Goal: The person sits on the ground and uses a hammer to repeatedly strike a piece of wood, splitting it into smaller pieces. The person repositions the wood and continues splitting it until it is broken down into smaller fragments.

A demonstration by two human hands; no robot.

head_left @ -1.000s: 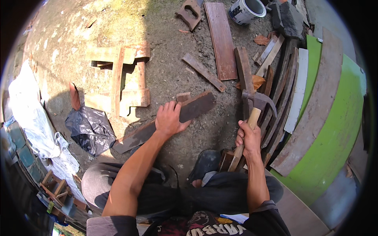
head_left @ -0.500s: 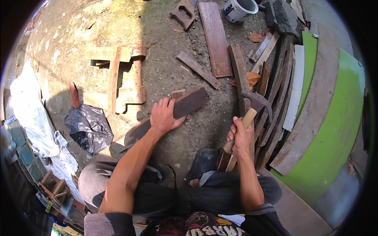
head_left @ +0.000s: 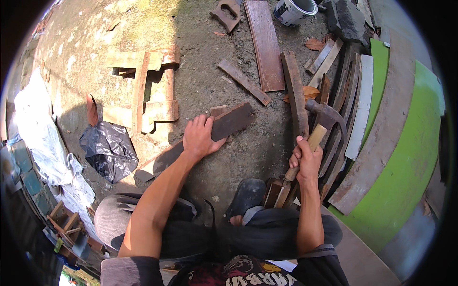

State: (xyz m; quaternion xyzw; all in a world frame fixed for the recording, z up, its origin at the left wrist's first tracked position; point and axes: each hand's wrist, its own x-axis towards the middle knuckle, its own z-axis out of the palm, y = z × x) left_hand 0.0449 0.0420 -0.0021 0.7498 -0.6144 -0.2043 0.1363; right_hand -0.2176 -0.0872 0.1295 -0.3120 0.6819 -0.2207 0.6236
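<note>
My left hand (head_left: 199, 138) presses down on a long dark wooden plank (head_left: 234, 120) that lies slanted on the dirt ground. The plank runs from lower left to upper right under my palm. My right hand (head_left: 305, 159) grips the pale wooden handle of a claw hammer (head_left: 324, 117), its rusty head raised above a pile of boards on the right. My legs and a dark shoe (head_left: 245, 196) are below, between the two arms.
A rough wooden frame (head_left: 143, 90) lies at upper left, a black plastic bag (head_left: 107, 150) beside it. Loose boards (head_left: 265, 43), a paint can (head_left: 296, 9) and a stone sit at the top. Green curved panels (head_left: 405, 162) and stacked planks fill the right.
My right hand with the hammer has shifted slightly down and left, then back up. My left hand stays on the plank.
</note>
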